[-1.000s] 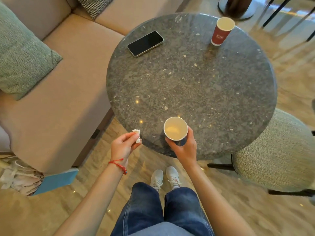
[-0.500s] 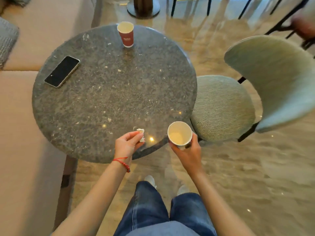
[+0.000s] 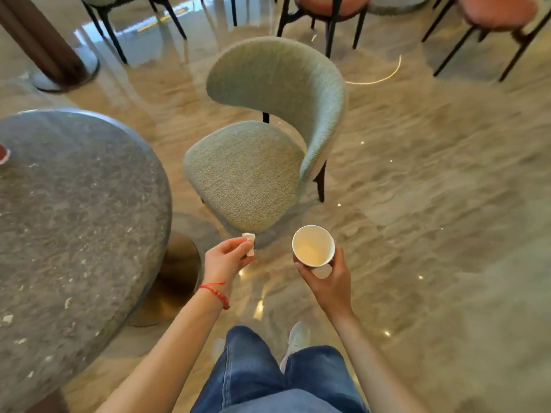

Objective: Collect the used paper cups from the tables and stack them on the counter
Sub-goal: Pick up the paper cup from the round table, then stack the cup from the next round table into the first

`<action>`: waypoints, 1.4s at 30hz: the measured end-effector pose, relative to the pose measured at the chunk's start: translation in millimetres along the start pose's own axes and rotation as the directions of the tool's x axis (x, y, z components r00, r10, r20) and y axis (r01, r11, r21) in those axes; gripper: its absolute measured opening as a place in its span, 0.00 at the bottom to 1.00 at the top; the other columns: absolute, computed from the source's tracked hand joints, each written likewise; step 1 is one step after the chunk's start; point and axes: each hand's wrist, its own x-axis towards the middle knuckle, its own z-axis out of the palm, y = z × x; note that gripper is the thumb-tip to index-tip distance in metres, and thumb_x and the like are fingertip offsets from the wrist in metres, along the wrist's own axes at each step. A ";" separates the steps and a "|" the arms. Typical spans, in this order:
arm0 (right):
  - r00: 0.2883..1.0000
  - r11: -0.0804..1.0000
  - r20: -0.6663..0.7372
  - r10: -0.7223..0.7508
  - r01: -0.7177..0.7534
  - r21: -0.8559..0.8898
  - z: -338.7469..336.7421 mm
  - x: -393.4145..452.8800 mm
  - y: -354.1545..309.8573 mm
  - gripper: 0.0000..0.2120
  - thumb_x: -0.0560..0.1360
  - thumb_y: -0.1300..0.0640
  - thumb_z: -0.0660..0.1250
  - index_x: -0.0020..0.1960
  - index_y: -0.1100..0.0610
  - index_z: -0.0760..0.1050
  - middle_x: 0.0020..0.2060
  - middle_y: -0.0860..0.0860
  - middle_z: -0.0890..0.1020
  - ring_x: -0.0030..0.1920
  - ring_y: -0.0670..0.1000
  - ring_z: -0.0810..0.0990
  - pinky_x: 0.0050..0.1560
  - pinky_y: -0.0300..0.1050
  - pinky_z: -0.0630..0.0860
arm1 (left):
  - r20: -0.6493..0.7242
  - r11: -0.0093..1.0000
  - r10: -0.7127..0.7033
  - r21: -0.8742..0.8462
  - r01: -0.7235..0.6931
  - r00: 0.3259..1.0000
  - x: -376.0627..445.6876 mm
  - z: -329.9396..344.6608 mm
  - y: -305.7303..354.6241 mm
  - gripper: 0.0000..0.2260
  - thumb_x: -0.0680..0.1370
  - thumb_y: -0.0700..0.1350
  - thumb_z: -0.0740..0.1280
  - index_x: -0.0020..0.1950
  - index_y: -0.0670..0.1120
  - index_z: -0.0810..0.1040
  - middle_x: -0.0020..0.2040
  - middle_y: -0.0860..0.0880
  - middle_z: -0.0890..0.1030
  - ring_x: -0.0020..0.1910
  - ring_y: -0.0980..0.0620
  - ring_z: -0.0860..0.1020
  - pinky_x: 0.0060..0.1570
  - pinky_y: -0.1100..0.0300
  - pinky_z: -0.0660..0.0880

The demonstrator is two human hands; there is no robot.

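My right hand (image 3: 328,281) grips an empty paper cup (image 3: 313,245), white inside, held upright over the floor in front of me. My left hand (image 3: 226,257) pinches a small crumpled white tissue (image 3: 250,244) between thumb and fingertips. A red bracelet sits on that wrist. The round grey stone table (image 3: 74,219) lies to my left. At its far left edge only the base of a red paper cup (image 3: 3,153) shows; the rest is cut off by the frame.
A pale green upholstered chair (image 3: 253,174) stands right ahead, close to the table. More chairs with dark legs (image 3: 343,13) and a dark column base (image 3: 59,70) stand farther back. Glossy beige floor (image 3: 432,219) stretches to the right.
The view has swung right, away from the table. The cup and tissue now hang over the floor beside the table, and the phone and sofa have left the view.
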 end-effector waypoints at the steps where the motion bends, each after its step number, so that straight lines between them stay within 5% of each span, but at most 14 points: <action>1: 0.999 1.000 -0.036 0.012 -0.013 -0.003 -18.0 5.3 6.6 0.30 0.62 0.57 0.80 0.59 0.53 0.70 0.51 0.49 0.79 0.49 0.33 0.74 0.46 0.25 0.69 | 0.027 1.000 -0.005 0.010 0.005 1.000 0.8 22.3 -3.8 0.03 0.71 0.36 0.71 0.40 0.43 0.82 0.40 0.46 0.82 0.37 0.54 0.81 0.35 0.65 0.78; 5: 0.983 0.998 -0.170 0.066 -0.066 0.005 -84.7 21.0 30.2 0.32 0.62 0.55 0.80 0.62 0.56 0.71 0.53 0.47 0.78 0.51 0.33 0.75 0.47 0.25 0.70 | 0.131 0.995 -0.031 0.103 0.018 0.991 4.4 103.4 -15.1 0.02 0.71 0.36 0.70 0.41 0.43 0.81 0.41 0.45 0.81 0.42 0.49 0.79 0.37 0.64 0.79; 17: 0.847 0.975 -0.484 0.220 -0.177 0.135 -185.4 70.8 61.2 0.28 0.60 0.47 0.76 0.57 0.46 0.70 0.49 0.41 0.79 0.49 0.32 0.75 0.44 0.22 0.69 | 0.332 0.950 -0.096 0.312 -0.013 0.938 35.1 264.5 -18.9 0.01 0.71 0.40 0.72 0.40 0.46 0.83 0.43 0.46 0.82 0.40 0.53 0.81 0.37 0.63 0.78; 33: 0.779 0.979 -0.592 0.205 -0.164 0.123 -275.4 296.0 53.2 0.26 0.61 0.49 0.76 0.55 0.40 0.68 0.49 0.39 0.78 0.49 0.31 0.76 0.45 0.22 0.69 | 0.415 0.924 -0.125 0.380 -0.046 0.901 163.3 486.7 63.6 0.02 0.72 0.39 0.71 0.43 0.41 0.81 0.43 0.44 0.81 0.42 0.49 0.81 0.46 0.60 0.79; 42: 0.806 0.979 -0.556 0.203 -0.164 0.120 -350.5 422.9 73.9 0.28 0.62 0.46 0.75 0.57 0.41 0.67 0.50 0.39 0.77 0.51 0.34 0.76 0.47 0.25 0.71 | 0.390 0.952 -0.131 0.305 0.007 0.911 217.5 613.1 77.2 0.02 0.72 0.37 0.71 0.43 0.39 0.80 0.43 0.43 0.81 0.41 0.50 0.80 0.36 0.66 0.78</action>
